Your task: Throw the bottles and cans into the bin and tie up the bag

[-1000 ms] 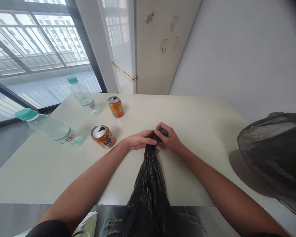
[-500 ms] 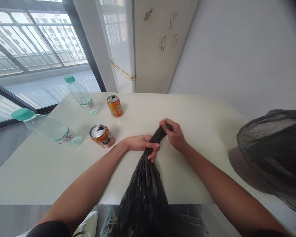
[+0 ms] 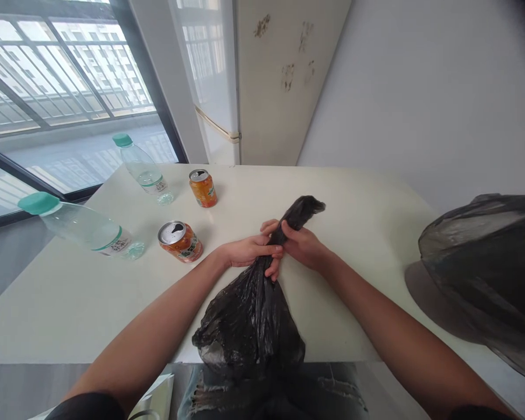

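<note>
A black plastic bag (image 3: 256, 326) is gathered into a twisted neck between my hands, its full lower part resting at the table's front edge. My left hand (image 3: 256, 252) is closed around the neck, thumb laid across it. Just above, my right hand (image 3: 303, 245) grips the same neck, its thumb along the plastic and its fingers partly hidden behind it. The loose end of the bag sticks out past both hands, up and to the right. Left of my left hand lies a tilted-looking orange soda can (image 3: 181, 241), its top opened.
A second orange can (image 3: 203, 188) stands farther back. Two clear bottles with green caps, a near bottle (image 3: 85, 227) and a far bottle (image 3: 143, 169), are at the left. A dark plastic bag (image 3: 485, 262) covers something at the right of the white table (image 3: 359, 326).
My right hand has slid down the neck toward my left hand, freeing the bag's end. The bag's lower part has risen from below the table edge and bunched up.
</note>
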`<state>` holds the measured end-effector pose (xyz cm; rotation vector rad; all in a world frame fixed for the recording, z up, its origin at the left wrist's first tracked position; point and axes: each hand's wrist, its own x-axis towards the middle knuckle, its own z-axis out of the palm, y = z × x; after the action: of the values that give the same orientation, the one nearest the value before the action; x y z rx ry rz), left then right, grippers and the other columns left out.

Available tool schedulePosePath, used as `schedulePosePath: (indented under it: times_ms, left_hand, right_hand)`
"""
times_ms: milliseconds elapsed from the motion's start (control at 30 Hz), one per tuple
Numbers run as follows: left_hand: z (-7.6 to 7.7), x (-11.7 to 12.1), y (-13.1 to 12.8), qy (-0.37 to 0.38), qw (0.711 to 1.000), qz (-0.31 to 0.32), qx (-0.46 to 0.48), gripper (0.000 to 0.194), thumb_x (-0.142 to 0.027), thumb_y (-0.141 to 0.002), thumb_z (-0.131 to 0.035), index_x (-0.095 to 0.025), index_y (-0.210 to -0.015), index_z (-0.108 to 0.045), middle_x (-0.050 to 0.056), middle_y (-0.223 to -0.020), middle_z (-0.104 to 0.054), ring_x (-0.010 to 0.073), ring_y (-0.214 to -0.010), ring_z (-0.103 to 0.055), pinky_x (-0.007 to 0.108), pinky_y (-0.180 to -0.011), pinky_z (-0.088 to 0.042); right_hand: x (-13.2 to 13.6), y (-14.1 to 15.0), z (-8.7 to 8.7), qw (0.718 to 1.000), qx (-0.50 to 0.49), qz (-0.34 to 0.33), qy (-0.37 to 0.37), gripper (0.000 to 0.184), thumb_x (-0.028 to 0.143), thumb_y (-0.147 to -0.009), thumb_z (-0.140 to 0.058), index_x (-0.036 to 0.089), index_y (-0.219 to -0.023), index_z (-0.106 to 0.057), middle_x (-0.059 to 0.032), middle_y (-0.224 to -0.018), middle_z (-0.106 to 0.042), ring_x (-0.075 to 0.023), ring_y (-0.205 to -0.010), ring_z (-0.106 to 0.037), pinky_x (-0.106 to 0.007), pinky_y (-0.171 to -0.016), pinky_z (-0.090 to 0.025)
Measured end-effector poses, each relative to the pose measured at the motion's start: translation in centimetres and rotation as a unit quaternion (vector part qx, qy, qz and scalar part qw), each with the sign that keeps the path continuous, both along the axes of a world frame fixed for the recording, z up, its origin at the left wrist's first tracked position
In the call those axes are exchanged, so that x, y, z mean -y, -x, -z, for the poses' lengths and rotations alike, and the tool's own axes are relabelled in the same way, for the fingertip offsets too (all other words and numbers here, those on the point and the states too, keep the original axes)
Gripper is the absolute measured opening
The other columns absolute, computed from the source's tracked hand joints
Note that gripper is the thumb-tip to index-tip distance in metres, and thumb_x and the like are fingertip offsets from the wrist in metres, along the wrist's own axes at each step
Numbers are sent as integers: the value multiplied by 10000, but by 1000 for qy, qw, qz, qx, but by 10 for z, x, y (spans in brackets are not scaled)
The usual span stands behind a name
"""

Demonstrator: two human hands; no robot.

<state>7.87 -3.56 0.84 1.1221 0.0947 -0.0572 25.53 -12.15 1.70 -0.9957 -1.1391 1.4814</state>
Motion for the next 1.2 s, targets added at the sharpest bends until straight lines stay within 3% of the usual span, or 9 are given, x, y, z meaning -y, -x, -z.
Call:
schedulePosePath:
  times_ms: [167,333,533,733,867,967,1033,1100,1200]
  left_hand:
    - [-12,3,3,-3,1000,-9,-30,536,-563,-966,-684,-124,-665,-619,57,-614,-617,202,-698,-707,323,-750,-578]
    - [-8,5,2,22,998,31,-50,479,-542,-911,-759,-156,-710,-557,17,-608,-580,213,-664,-716,326,-666,-594]
    - [-7,2,1,-14,997,-8,-75,435,-518,-870,-801,-145,-789,-594,-5,-670,-581,87,-521,-526,200,-473,-451]
    - [-6,-1,3,5,999,-7,-50,308,-365,-856,-832,-132,-953,-656,84,-927,-695,118,-722,-609,218,-614,-496]
    - [0,-3,3,27,1000,-2,-16,293,-261,-856,-790,-139,-1082,-649,168,-1117,-739,172,-844,-684,270,-710,-537]
    - [2,-3,2,40,999,3,-29,278,-220,-822,-759,-134,-1057,-638,119,-913,-724,198,-790,-692,284,-663,-527]
    - [3,-3,0,57,997,-21,-51,216,-220,-807,-732,-138,-974,-624,42,-738,-630,143,-606,-596,236,-524,-419]
    - [5,-4,-1,78,993,-56,-66,203,-314,-841,-700,-139,-859,-600,-1,-637,-524,100,-504,-473,221,-459,-312]
    - [7,-6,-3,94,988,-99,-78,531,-657,-916,-587,-131,-845,-613,40,-643,-568,110,-499,-476,230,-449,-307]
  right_hand:
    - [-10,-15,-7,978,-123,162,-55,528,694,-1003,-556,251,-756,-407,8,-738,-463,-204,-777,-603,-453,-916,-582]
    - [-15,-48,-12,953,-87,269,-111,606,722,-1022,-484,244,-711,-278,56,-658,-179,-135,-511,-183,-294,-489,-417]
    - [-17,-68,-12,925,-71,351,-130,646,788,-995,-464,251,-693,-269,64,-624,-158,-132,-498,-103,-287,-395,-250]
    - [-16,-61,-11,894,39,409,-179,601,781,-1010,-439,259,-735,-327,57,-631,-197,-135,-488,-157,-303,-435,-225]
    - [-6,-57,-7,856,349,288,-252,420,551,-1034,-518,240,-758,-468,-1,-679,-474,-153,-587,-390,-327,-584,-346]
    - [-2,-56,-7,776,540,151,-289,115,229,-927,-513,218,-818,-545,-21,-766,-590,-153,-646,-445,-310,-605,-289]
    - [-3,-54,-8,726,603,145,-297,112,128,-849,-479,211,-822,-550,-29,-761,-591,-157,-652,-441,-309,-582,-219]
    - [-5,-51,-7,692,643,148,-294,138,102,-829,-468,206,-820,-558,-40,-752,-587,-165,-651,-433,-317,-571,-179]
    - [-9,-45,-5,663,677,145,-285,138,115,-863,-474,199,-834,-580,-53,-750,-591,-172,-640,-417,-329,-568,-160]
